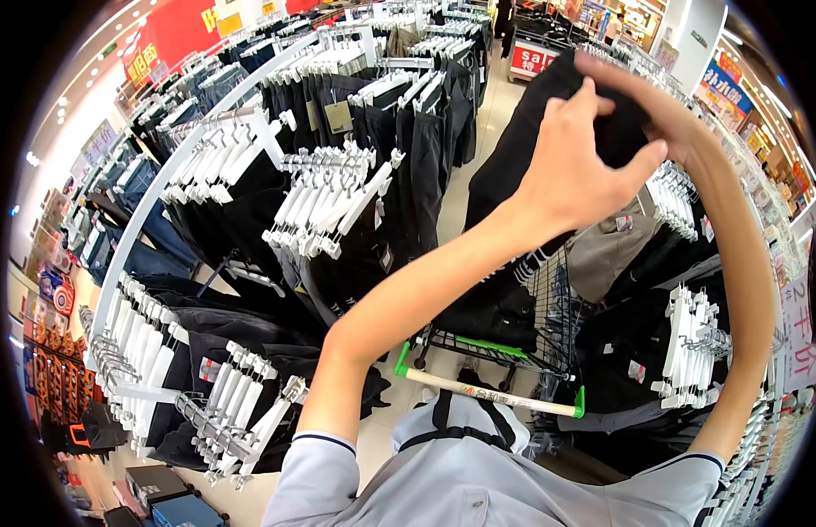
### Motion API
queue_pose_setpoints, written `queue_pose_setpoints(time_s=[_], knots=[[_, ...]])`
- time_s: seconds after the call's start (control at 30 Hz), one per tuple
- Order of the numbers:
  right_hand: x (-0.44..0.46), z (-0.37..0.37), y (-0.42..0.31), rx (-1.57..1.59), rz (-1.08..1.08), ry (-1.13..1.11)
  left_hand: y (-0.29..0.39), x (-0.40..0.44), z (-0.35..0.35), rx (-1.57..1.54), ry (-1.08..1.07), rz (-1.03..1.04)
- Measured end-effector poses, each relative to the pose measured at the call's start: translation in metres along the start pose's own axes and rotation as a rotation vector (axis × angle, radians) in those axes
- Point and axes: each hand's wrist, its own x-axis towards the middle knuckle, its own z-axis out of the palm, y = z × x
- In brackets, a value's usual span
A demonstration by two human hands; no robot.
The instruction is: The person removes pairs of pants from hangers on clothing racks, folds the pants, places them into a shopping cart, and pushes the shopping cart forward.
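A pair of black trousers (504, 167), as the cloth appears, is raised over the aisle, its lower part hanging toward the cart. My right hand (632, 88) is at its top edge, blurred by motion, with the fingers seemingly gripping the cloth. In front of the trousers is my left hand (576, 167), thumb stretched away from the fingers; whether its fingertips touch the cloth is unclear. Below my arms stands a wire shopping cart (557, 303) with a green-ended handle (487, 393). Dark folded clothes (487, 316) lie in it.
Racks of dark trousers (416, 167) on white hangers (324, 202) line the left side. Close on the right hang more garments (614, 351) with white hangers (691, 342). A red sale sign (532, 61) stands at the aisle's far end. Boxes (184, 509) sit at lower left.
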Motion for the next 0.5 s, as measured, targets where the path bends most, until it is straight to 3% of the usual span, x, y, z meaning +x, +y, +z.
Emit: queue_pose_setpoints(time_s=[0.03,0.13,0.27,0.3,0.37,0.4,0.5], knots=[[0.004,-0.009,-0.001,-0.238,0.087,-0.172,0.006,-0.002,-0.012,-0.014,-0.175,-0.077],[0.003,-0.016,-0.008,-0.596,0.346,-0.039,-0.01,-0.028,-0.005,-0.037,-0.173,0.07],[0.006,-0.011,-0.001,-0.682,0.372,-0.024,-0.027,-0.052,-0.001,-0.211,-0.192,0.093],[0.001,0.002,-0.003,-0.67,0.381,0.099,-0.034,-0.059,0.005,-0.188,-0.17,0.182],[0.013,-0.01,0.009,-0.779,0.316,0.126,-0.035,-0.067,0.015,-0.158,-0.179,0.257],[0.019,-0.01,0.0,-0.751,0.359,-0.129,-0.036,-0.071,0.02,-0.099,-0.185,0.308],[0.026,-0.016,0.005,-0.939,0.265,-0.046,-0.031,-0.096,0.03,-0.069,-0.258,0.294]])
